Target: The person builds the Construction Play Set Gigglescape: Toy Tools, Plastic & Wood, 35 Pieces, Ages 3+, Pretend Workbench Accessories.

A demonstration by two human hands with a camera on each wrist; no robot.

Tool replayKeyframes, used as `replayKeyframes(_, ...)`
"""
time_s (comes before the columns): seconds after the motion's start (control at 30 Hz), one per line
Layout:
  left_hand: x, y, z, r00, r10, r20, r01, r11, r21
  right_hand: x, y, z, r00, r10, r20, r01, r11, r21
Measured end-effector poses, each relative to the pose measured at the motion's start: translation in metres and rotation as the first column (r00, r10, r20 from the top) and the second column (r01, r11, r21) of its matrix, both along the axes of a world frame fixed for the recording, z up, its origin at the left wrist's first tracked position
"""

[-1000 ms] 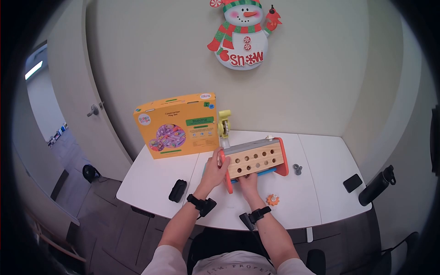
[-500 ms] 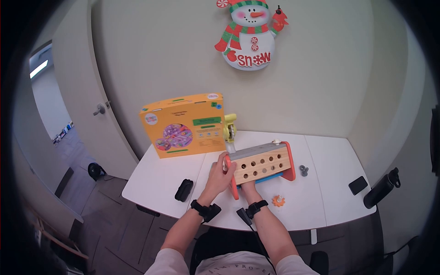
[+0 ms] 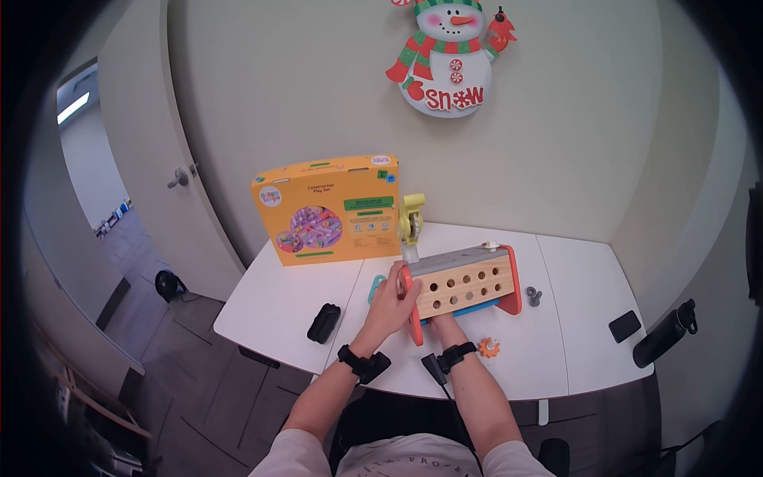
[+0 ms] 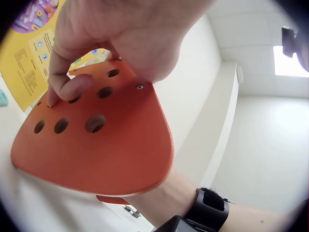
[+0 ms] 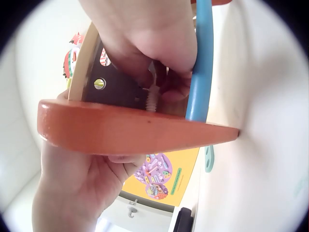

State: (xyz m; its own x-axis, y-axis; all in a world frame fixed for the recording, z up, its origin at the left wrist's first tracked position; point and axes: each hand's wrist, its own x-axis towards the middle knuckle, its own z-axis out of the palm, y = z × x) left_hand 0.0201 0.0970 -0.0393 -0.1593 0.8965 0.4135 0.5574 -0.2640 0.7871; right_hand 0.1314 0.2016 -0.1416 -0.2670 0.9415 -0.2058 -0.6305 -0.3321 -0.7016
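A wooden toy toolbox [image 3: 459,291] with orange-red end panels and a grey top stands tilted on the white table. My left hand [image 3: 389,312] grips its left end panel [image 4: 128,140] near the top, fingers bent against the outer face among the holes. Reaching in under the holed wooden side, past the blue bar [image 5: 202,63], is my right hand [image 5: 149,34]. Its fingers pinch a white threaded screw [image 5: 151,99], whose tip is right at the inner face of that end panel. In the head view the toolbox hides these fingers.
Right of the toolbox lie grey bolts [image 3: 534,296]; an orange gear [image 3: 489,347] is in front. A yellow play-set box [image 3: 334,238] and a yellow-green toy [image 3: 412,222] stand behind. A black case [image 3: 323,323] lies left, a phone [image 3: 625,326] and bottle [image 3: 666,334] far right.
The right hand has slid deeper beneath the toolbox's holed side. The left hand keeps its hold on the end panel. The head view has shifted, so everything appears farther right.
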Motion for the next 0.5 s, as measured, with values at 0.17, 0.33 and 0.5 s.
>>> replayKeyframes(0.17,0.003,-0.006,0.007,0.999,-0.019,0.042,0.019,1.0,-0.004,0.002,0.005,-0.003,1.0,0.029,0.005,-0.029,1.0,0.002)
replayKeyframes(0.33,0.004,-0.004,0.003,1.0,0.006,0.023,-0.006,1.0,-0.014,-0.002,0.014,-0.02,0.999,0.049,0.021,-0.05,0.998,0.042)
replayKeyframes(0.5,0.006,-0.005,0.005,1.0,0.011,0.013,-0.011,1.0,-0.012,0.007,0.008,-0.018,0.999,0.045,0.022,-0.045,0.999,0.007)
